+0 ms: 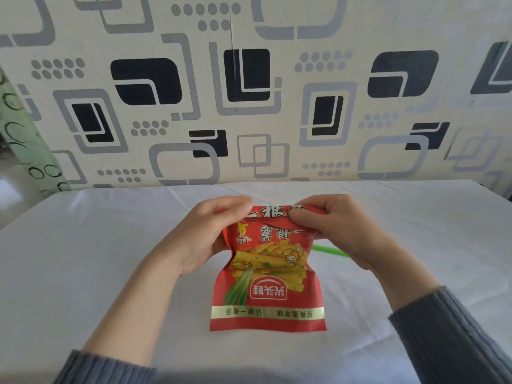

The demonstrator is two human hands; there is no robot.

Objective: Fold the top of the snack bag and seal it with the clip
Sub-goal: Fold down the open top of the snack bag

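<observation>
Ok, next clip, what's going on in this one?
A person is folding over the far end of a red snack bag that lies on a white cloth-covered table. The left hand and right hand each pinch one side of the fold, which is turned down toward the person. The green clip lies on the table just right of the bag, partly hidden behind the right wrist, and is not yet on the bag.
</observation>
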